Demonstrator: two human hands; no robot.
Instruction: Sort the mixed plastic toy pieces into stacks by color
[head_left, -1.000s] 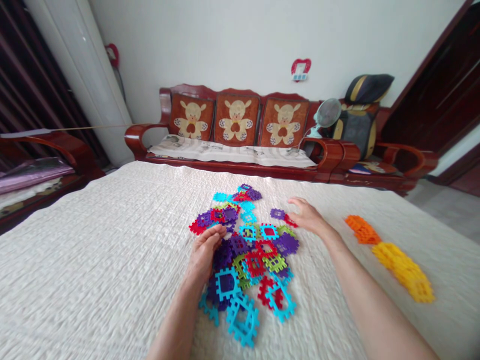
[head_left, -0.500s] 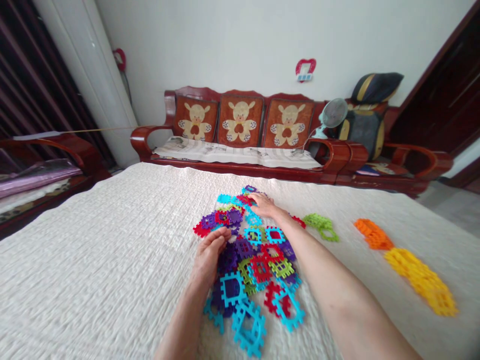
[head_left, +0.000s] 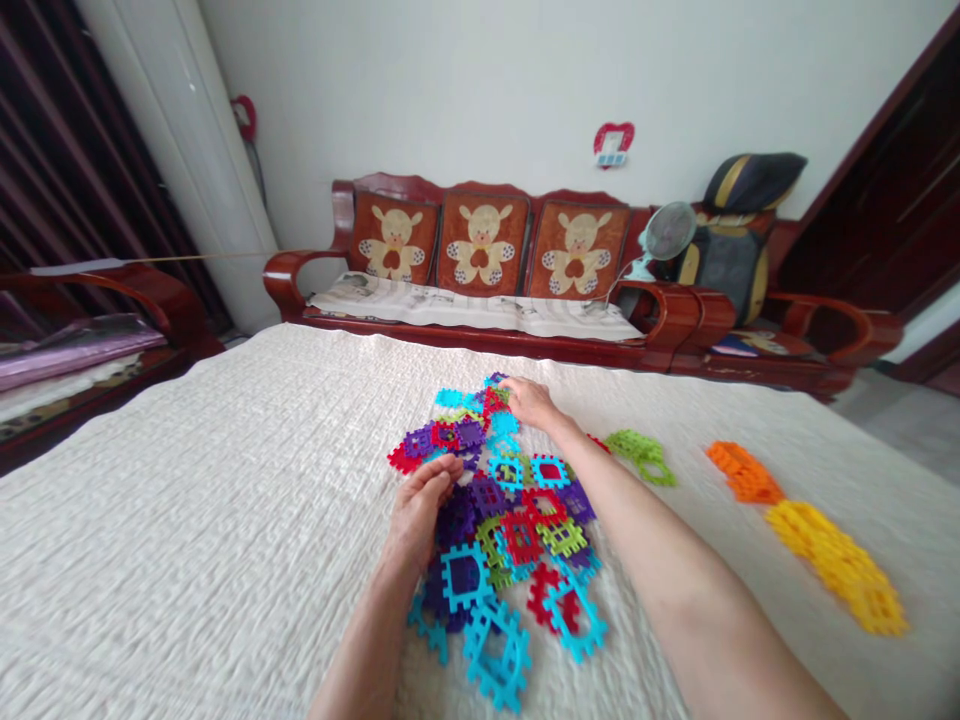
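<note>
A pile of notched, square interlocking plastic blocks in blue, red, purple and green spreads over the quilted cover. At the far end of the pile my right hand (head_left: 531, 403) has its fingers closed at the edge of a small red block (head_left: 493, 402), which looks tilted. My left hand (head_left: 421, 497) rests against the pile's left side, fingers drawn together; whatever lies between them is hidden. Close by are a purple block (head_left: 470, 433) and a red block (head_left: 405, 458). Nearer me lie a blue frame block (head_left: 444, 577) and several overlapping others.
To the right, green blocks (head_left: 643, 440), an orange row (head_left: 742, 472) and a yellow row (head_left: 836, 562) lie on the white quilted cover (head_left: 225, 480). Beyond the cover's far edge stand a wooden sofa (head_left: 480, 338) with bear cushions and a small fan (head_left: 669, 232).
My right hand has shifted slightly toward the far end of the pile, and the red block by its fingers has turned. My left hand stays nearly still.
</note>
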